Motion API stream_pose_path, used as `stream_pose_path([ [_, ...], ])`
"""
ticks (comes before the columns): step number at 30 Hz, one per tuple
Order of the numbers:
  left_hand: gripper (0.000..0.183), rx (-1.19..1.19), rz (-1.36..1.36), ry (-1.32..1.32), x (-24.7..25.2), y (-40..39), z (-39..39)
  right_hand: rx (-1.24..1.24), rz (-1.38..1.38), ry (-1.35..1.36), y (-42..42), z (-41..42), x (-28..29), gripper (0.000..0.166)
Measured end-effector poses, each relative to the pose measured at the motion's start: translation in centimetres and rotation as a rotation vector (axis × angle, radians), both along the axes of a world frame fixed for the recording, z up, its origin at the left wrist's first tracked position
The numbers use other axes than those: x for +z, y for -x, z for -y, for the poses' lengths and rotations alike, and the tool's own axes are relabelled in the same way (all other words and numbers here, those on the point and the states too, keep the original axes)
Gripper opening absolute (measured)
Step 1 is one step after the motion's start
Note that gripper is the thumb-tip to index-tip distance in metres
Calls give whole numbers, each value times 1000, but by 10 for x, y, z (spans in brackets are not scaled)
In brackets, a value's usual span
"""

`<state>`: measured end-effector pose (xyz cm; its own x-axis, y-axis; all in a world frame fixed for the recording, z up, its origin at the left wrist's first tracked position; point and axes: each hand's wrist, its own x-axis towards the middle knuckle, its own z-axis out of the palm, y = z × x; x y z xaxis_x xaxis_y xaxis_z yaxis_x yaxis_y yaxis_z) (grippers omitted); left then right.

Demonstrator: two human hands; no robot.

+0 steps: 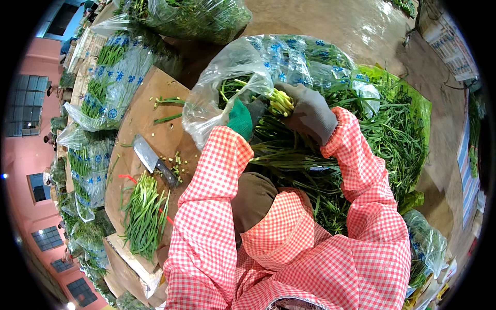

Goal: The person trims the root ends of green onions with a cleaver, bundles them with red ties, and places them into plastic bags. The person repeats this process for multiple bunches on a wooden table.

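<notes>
My right hand, in a grey work glove, is closed around a bundle of pale-green cut stalk ends. Close beside it, my left hand, in a green and dark glove, grips the gathered edge of a clear plastic bag with blue printing. The bag bulges away from me with long-leaved greens inside. Beneath my hands and to the right spreads a large heap of loose long-leaved greens, partly on a yellow-green sheet. My left fingertips are partly hidden behind the bag and bundle.
Left of me, a brown board carries a cleaver, chopped stalk bits and a bunch of greens lying over a red tie. Filled plastic bags line the far left. Another full bag stands ahead.
</notes>
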<state>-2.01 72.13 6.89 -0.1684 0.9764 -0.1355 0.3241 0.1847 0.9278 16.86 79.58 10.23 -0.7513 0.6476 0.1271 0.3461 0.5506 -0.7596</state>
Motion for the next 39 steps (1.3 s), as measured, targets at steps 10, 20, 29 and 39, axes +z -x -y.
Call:
stream_pose_path([
  [10,47,25,536,-138,0,-47,-10,-88,-12,-189,3,-11,-23,87],
  [20,42,426,900,-165,-35,-10,-7,-36,-163,182,4,-19,-56,64],
  [29,35,600,1536,-468,3,7,-12,-43,-197,269,5,-5,-45,35],
  [39,53,162,-48,-183,8,-31,32,51,-394,515,-5,-21,-40,56],
])
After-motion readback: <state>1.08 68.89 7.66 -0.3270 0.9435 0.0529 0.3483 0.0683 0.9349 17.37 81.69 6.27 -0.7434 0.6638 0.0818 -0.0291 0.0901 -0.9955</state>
